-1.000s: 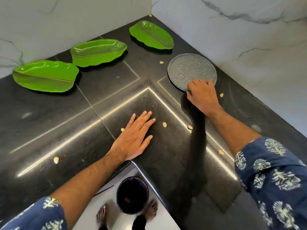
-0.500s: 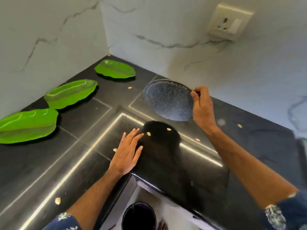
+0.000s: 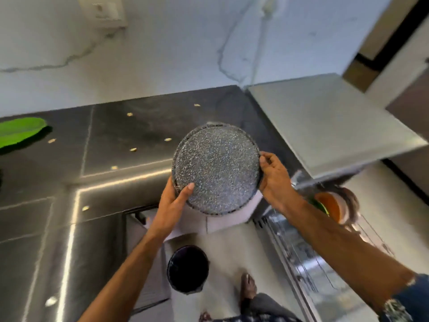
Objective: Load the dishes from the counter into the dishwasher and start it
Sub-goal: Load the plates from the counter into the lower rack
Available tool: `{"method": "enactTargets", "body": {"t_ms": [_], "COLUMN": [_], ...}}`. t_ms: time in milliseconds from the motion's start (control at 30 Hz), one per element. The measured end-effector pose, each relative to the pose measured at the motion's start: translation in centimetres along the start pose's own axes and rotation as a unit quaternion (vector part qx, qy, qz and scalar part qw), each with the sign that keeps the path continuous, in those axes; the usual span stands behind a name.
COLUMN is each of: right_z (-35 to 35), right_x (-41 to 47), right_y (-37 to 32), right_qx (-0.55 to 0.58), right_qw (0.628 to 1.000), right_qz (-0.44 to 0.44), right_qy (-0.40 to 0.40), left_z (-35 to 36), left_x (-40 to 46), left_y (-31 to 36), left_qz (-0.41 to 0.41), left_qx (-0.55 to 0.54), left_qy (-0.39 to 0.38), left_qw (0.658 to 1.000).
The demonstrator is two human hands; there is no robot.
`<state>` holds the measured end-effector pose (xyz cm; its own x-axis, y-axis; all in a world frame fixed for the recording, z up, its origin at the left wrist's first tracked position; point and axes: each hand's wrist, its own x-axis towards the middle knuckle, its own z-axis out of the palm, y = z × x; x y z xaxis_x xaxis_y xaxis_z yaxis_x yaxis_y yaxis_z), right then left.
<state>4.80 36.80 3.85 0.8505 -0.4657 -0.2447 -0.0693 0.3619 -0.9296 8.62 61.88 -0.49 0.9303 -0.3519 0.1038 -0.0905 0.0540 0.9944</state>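
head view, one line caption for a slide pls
Both hands hold a speckled grey plate above the black counter's edge.

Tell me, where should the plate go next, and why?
Probably to the right and down, toward the rack. Both hands, left hand and right hand, grip the plate by its rim, already lifted off the counter, and the rack stands pulled out with room showing near the front.

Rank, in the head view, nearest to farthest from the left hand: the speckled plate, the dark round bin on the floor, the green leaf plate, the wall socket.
1. Speckled plate: gripped by the left hand at its lower left rim.
2. Dark round bin: on the floor just below.
3. Green leaf plate: far left on the counter.
4. Wall socket: high on the wall, top left.
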Motion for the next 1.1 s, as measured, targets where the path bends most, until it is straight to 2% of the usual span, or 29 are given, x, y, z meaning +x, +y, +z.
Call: {"method": "enactTargets", "body": {"t_ms": [67, 133, 200, 267, 333, 400, 500, 600, 633, 667, 767, 833, 967, 1000, 1100], "right_z": [-4.8, -10.7, -16.9, -22.2, -27.4, -31.8, -38.6, -44.5, -46.5, -48.4, -52.2, -53.7, -54.0, -53.8, -52.4], "right_x": [-2.0, -3.9, -5.4, -7.0, -8.2, -8.9, -8.7, -6.7, -5.8, -4.8, -2.1, -0.6, 1.4, 2.1, 4.9], "right_y": [-0.4, -0.9, -1.2, -1.4, -0.7, 0.7, 2.7, 5.7, 6.8, 8.3, 12.7, 15.8, 22.3, 24.0, 28.1], "right_qx": [0.032, 0.076, 0.142, 0.166, 0.132, 0.089, 0.087, 0.061, 0.021, -0.033, -0.221, -0.320, -0.366, -0.376, -0.410], "right_qw": [0.998, 0.988, 0.972, 0.965, 0.968, 0.964, 0.952, 0.948, 0.949, 0.949, 0.933, 0.914, 0.917, 0.916, 0.907], "right_qz": [0.048, 0.128, 0.181, 0.201, 0.210, 0.237, 0.264, 0.270, 0.270, 0.268, 0.241, 0.207, 0.095, 0.073, 0.016], "right_qy": [0.002, -0.027, -0.057, -0.017, 0.039, 0.085, 0.125, 0.156, 0.159, 0.161, 0.147, 0.138, 0.125, 0.118, 0.094], "left_z": [3.5, 7.2, 10.8, 14.6, 19.1, 23.3, 30.3, 36.1, 38.1, 40.0, 44.1, 46.1, 49.3, 50.3, 51.8], "left_x": [-0.2, -0.2, 0.1, 0.6, 1.0, 1.0, 1.0, 1.7, 2.1, 2.6, 3.9, 5.0, 7.7, 8.5, 10.2], "left_y": [0.4, 0.2, -0.2, -1.3, -3.4, -5.6, -9.7, -14.2, -15.9, -17.9, -23.2, -27.1, -33.6, -35.2, -39.5], "left_qz": [0.004, 0.017, 0.096, 0.229, 0.323, 0.316, 0.236, 0.220, 0.202, 0.171, -0.005, -0.093, -0.254, -0.308, -0.449], "left_qx": [0.011, 0.068, 0.174, 0.261, 0.345, 0.405, 0.443, 0.512, 0.520, 0.517, 0.492, 0.479, 0.423, 0.398, 0.326], "left_qy": [-0.052, -0.140, -0.222, -0.318, -0.405, -0.475, -0.579, -0.594, -0.596, -0.598, -0.549, -0.498, -0.369, -0.337, -0.257], "left_qw": [0.999, 0.988, 0.955, 0.882, 0.783, 0.715, 0.643, 0.581, 0.577, 0.588, 0.676, 0.716, 0.788, 0.796, 0.792]}}
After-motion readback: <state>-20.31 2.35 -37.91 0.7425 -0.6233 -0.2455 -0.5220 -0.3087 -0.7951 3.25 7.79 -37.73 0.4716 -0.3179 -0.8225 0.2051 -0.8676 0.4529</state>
